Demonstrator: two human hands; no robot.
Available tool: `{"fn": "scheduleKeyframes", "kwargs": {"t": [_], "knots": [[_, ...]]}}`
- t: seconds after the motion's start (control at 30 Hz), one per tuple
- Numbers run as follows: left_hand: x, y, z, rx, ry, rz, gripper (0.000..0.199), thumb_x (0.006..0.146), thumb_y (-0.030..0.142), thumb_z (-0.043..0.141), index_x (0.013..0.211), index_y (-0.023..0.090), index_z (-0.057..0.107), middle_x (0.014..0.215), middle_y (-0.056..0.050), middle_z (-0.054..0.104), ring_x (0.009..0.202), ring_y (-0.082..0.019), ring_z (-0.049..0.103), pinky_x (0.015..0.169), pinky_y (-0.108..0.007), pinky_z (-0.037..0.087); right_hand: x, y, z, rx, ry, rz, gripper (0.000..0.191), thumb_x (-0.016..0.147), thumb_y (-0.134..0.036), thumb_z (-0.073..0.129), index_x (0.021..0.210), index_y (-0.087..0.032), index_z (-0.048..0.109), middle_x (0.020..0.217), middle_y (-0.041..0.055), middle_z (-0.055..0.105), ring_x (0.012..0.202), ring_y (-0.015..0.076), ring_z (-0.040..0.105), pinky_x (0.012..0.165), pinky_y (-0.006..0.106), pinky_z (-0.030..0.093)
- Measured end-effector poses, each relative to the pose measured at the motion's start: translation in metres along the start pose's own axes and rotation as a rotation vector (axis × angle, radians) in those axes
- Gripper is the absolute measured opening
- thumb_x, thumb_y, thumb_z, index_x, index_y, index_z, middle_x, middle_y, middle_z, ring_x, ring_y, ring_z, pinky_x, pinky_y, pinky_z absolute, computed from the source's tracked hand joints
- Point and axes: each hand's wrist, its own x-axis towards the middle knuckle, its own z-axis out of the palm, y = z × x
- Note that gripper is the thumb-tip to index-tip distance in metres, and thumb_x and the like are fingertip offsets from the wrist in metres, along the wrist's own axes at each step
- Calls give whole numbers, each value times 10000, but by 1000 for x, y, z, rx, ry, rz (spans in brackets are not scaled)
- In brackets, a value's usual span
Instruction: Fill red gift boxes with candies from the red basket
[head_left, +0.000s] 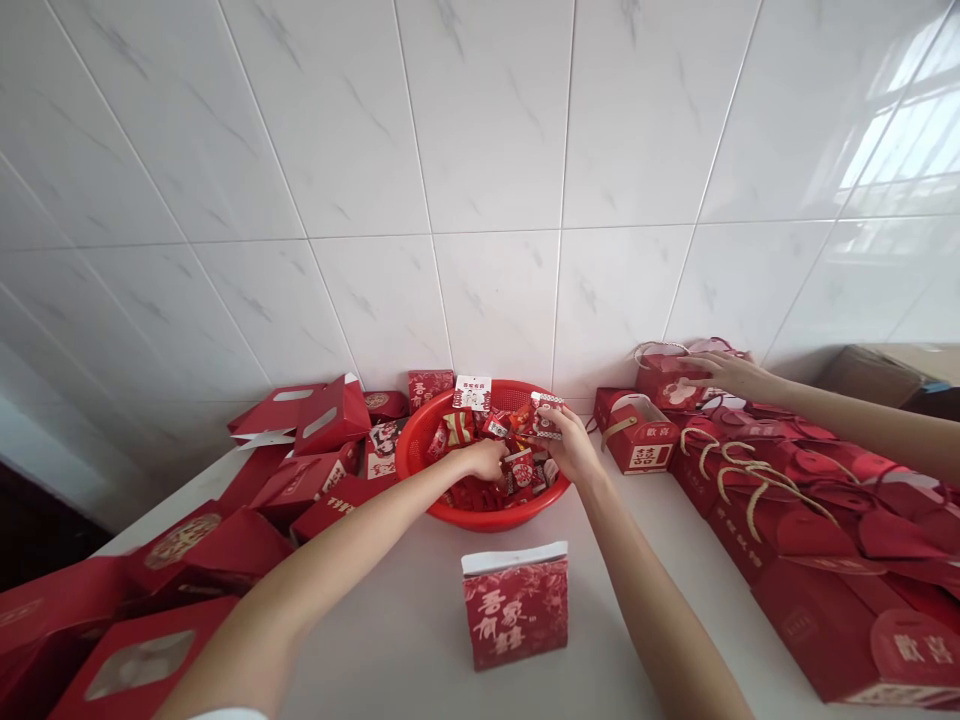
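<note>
A red plastic basket (480,519) on the white table holds many small wrapped packets in red, white and gold. Inside it, my left hand (484,460) has its fingers bent down among the packets; what they grip, if anything, is hidden. At the basket's right side, my right hand (568,437) holds a red and white packet (547,415) between thumb and fingers. Nearer to me, between my forearms, a red paper box (516,612) with pale lettering stands upright, its white top edge raised.
Red boxes (300,480) crowd the left side. Rows of red handled boxes (750,500) line the right, where another person's hand (731,375) touches a box (666,378). A cardboard box (870,385) sits behind that arm. A tiled wall (495,180) rises behind the table (375,620).
</note>
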Motion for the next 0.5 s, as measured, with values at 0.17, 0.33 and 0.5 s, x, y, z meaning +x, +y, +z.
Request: {"fn": "scheduleKeyframes", "kwargs": {"t": [0.17, 0.33, 0.5], "knots": [[3, 11, 5, 25, -35, -17, 430, 587, 147, 689, 1016, 150, 725, 1003, -103, 753, 842, -262, 688, 583, -262, 474, -2, -2, 3, 25, 14, -39, 282, 563, -326, 814, 720, -211, 609, 711, -5, 688, 626, 161, 665, 521, 254, 544], [-8, 1, -20, 3, -71, 13, 336, 603, 122, 637, 912, 162, 762, 816, -43, 745, 737, -206, 668, 554, -232, 458, -3, -2, 4, 49, 23, -46, 290, 576, -320, 820, 714, -218, 586, 664, -30, 649, 607, 156, 653, 523, 260, 541], [-15, -5, -41, 51, -126, 4, 134, 620, 141, 641, 687, 165, 755, 647, -31, 697, 619, -193, 627, 516, -245, 446, -3, -1, 6, 75, 36, -32, 286, 546, -318, 823, 723, -209, 627, 681, -21, 667, 610, 159, 656, 504, 257, 535]]}}
